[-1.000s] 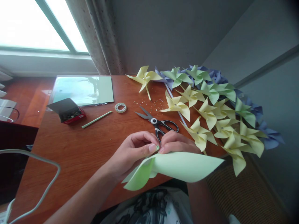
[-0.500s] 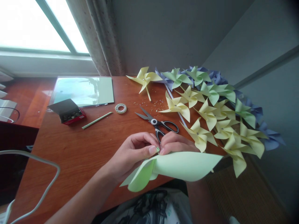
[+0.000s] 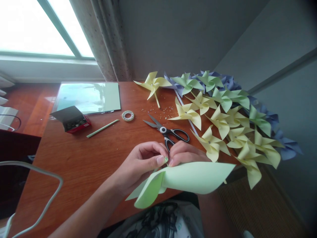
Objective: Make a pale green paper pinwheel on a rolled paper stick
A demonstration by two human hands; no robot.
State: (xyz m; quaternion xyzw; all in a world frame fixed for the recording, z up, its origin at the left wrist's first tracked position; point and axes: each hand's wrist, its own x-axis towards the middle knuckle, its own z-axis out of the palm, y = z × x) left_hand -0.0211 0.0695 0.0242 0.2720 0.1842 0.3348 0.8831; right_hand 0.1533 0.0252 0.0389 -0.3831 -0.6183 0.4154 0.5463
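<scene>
Close to my body, a light green paper pinwheel (image 3: 195, 178) is tipped on edge, its curled blades toward me. My left hand (image 3: 142, 162) pinches a thin green paper stick (image 3: 166, 160) between thumb and forefinger; only the stick's small round end shows. Right beside it, my right hand (image 3: 186, 153) is closed at the back of the pinwheel, thumb and fingertips meeting near its centre. The blades cover part of both hands. Just beyond my fingers lie black-handled scissors (image 3: 162, 130) with their blades apart.
Yellow pinwheels (image 3: 185, 112), green and purple ones pile up along the table's right side. On the left are an open red box (image 3: 78, 125) of small dark pieces, a green paper stick (image 3: 102, 128), a tape roll (image 3: 127, 115) and a shiny sheet (image 3: 89, 97). A white cable (image 3: 53, 195) curves at lower left.
The green pinwheel's left blades have dipped slightly, and the stick's end has shifted a little left between my fingers. Both hands keep their grip; the table items stay put.
</scene>
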